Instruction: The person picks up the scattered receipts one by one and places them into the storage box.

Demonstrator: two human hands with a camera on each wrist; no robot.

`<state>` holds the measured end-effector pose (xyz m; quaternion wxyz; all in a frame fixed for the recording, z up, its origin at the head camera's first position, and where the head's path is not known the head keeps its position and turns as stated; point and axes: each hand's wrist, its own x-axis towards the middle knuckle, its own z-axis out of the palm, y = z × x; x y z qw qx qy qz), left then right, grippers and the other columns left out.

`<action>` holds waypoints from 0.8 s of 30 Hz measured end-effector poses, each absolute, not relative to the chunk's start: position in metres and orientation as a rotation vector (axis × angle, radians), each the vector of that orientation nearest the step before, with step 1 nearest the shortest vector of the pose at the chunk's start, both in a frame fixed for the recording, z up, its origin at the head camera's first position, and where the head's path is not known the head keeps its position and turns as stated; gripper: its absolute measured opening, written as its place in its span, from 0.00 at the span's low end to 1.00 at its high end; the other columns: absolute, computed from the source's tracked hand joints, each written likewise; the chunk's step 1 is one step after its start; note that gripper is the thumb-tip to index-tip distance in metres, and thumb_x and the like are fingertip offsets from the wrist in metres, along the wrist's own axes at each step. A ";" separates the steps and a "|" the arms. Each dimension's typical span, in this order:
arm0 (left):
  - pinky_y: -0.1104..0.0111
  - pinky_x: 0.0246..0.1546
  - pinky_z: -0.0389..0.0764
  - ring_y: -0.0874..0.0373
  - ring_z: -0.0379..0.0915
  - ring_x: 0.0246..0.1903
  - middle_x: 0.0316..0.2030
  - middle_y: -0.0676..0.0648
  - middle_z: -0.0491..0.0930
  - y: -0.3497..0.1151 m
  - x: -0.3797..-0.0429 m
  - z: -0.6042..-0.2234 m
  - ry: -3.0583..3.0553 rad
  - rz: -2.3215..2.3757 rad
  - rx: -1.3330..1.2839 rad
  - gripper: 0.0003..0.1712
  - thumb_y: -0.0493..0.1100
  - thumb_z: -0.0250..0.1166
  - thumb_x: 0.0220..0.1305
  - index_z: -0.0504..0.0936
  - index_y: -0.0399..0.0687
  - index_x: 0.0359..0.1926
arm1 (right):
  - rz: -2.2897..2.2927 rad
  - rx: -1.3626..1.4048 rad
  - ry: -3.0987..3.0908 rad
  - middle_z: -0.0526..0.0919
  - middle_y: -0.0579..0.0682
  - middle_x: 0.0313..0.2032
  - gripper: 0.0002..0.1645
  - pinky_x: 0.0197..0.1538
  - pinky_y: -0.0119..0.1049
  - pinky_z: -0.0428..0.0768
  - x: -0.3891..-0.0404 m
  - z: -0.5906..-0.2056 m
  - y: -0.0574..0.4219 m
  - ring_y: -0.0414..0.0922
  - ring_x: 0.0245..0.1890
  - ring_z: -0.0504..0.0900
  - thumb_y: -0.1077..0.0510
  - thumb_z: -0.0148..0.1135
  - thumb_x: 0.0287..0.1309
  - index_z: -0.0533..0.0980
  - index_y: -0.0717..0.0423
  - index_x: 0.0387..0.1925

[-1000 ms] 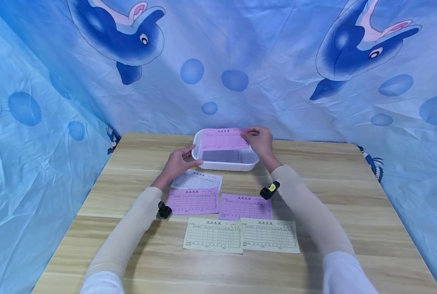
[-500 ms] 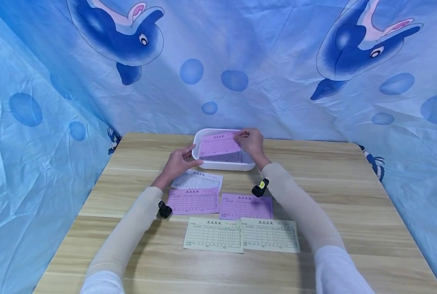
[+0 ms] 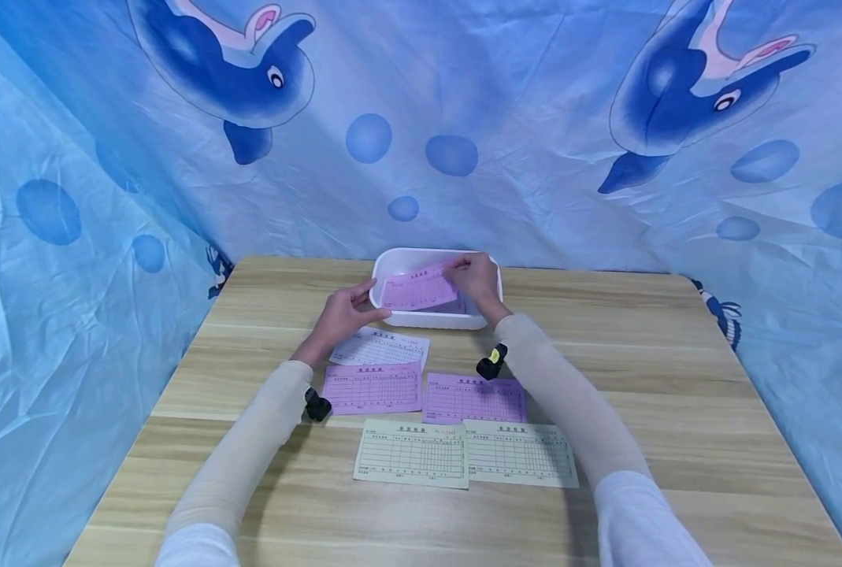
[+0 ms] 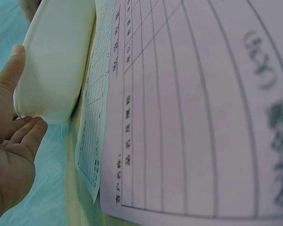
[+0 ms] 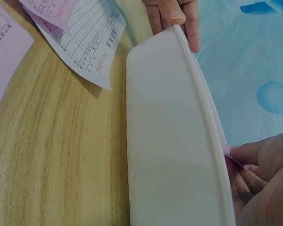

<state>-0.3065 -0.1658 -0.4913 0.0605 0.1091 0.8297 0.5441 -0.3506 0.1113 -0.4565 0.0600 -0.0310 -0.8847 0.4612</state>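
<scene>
At the back of the table is a white plastic tray (image 3: 435,321), its side wall (image 5: 170,132) filling the right wrist view. My left hand (image 3: 341,315) holds its left end, thumb at the near rim and fingers round the corner. Over the inside of the tray my right hand (image 3: 479,279) pinches a pink receipt slip (image 3: 413,291) by its right end. The slip slants down to the left, below the rim. A darker purple slip (image 3: 452,305) shows partly underneath it. Most of the pinched slip is hidden behind the tray wall in the right wrist view.
In front of the tray lie a white slip (image 3: 381,346), two pink-purple slips (image 3: 371,390) and two pale green slips (image 3: 412,455), some overlapping. A blue dolphin-print curtain (image 3: 520,213) hangs behind the wooden table (image 3: 676,378).
My right hand has moved left and lowered the pink slip into the tray, tilting it and covering more of the purple slip. The left hand has stayed at the tray's corner.
</scene>
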 end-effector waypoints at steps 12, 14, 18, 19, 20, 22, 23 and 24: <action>0.62 0.63 0.79 0.46 0.70 0.68 0.73 0.39 0.66 -0.165 -0.306 -0.493 2.514 1.650 0.343 0.52 0.55 0.79 0.56 0.65 0.45 0.76 | 1.350 -0.077 -2.760 0.91 0.55 0.36 0.11 0.40 0.39 0.88 -0.350 -0.455 0.115 0.48 0.33 0.89 0.54 0.73 0.61 0.88 0.58 0.39; 0.62 0.63 0.79 0.46 0.70 0.68 0.73 0.39 0.66 -0.165 -0.306 -0.493 2.512 1.655 0.348 0.52 0.55 0.79 0.56 0.65 0.44 0.76 | 1.356 -0.083 -2.751 0.91 0.54 0.36 0.11 0.41 0.40 0.88 -0.348 -0.452 0.118 0.48 0.34 0.89 0.53 0.73 0.60 0.88 0.57 0.39; 0.63 0.63 0.79 0.46 0.70 0.68 0.73 0.39 0.66 -0.165 -0.306 -0.492 2.511 1.661 0.354 0.53 0.56 0.79 0.56 0.65 0.44 0.76 | 1.435 -0.048 -2.711 0.90 0.56 0.37 0.13 0.40 0.41 0.89 -0.345 -0.447 0.127 0.51 0.36 0.90 0.53 0.73 0.61 0.86 0.59 0.41; 0.64 0.63 0.79 0.46 0.70 0.68 0.73 0.39 0.67 -0.165 -0.306 -0.492 2.511 1.662 0.354 0.53 0.56 0.79 0.56 0.64 0.44 0.76 | 1.462 -0.032 -2.701 0.90 0.56 0.37 0.13 0.39 0.40 0.89 -0.344 -0.445 0.129 0.52 0.37 0.90 0.53 0.72 0.62 0.86 0.59 0.42; 0.64 0.63 0.80 0.46 0.70 0.68 0.73 0.39 0.67 -0.165 -0.306 -0.492 2.508 1.662 0.353 0.53 0.56 0.79 0.56 0.64 0.44 0.76 | 1.479 -0.012 -2.693 0.90 0.57 0.38 0.14 0.39 0.40 0.89 -0.343 -0.443 0.131 0.53 0.37 0.90 0.53 0.72 0.62 0.86 0.59 0.42; 0.64 0.63 0.80 0.46 0.70 0.68 0.73 0.40 0.67 -0.165 -0.306 -0.492 2.502 1.665 0.347 0.54 0.56 0.79 0.55 0.64 0.44 0.76 | 1.516 0.029 -2.673 0.90 0.57 0.39 0.15 0.38 0.38 0.89 -0.339 -0.437 0.135 0.54 0.39 0.90 0.53 0.72 0.63 0.85 0.60 0.44; 0.64 0.63 0.80 0.46 0.70 0.68 0.73 0.40 0.67 -0.165 -0.306 -0.492 2.500 1.667 0.341 0.54 0.56 0.79 0.55 0.64 0.44 0.76 | 1.520 0.054 -2.665 0.90 0.58 0.40 0.16 0.38 0.38 0.89 -0.337 -0.434 0.137 0.55 0.40 0.90 0.53 0.72 0.63 0.85 0.60 0.45; 0.64 0.63 0.80 0.47 0.70 0.68 0.73 0.41 0.67 -0.165 -0.306 -0.492 2.495 1.669 0.335 0.54 0.57 0.79 0.54 0.64 0.44 0.76 | 1.520 0.080 -2.655 0.90 0.58 0.40 0.16 0.38 0.38 0.89 -0.333 -0.430 0.140 0.55 0.40 0.89 0.52 0.72 0.63 0.85 0.60 0.45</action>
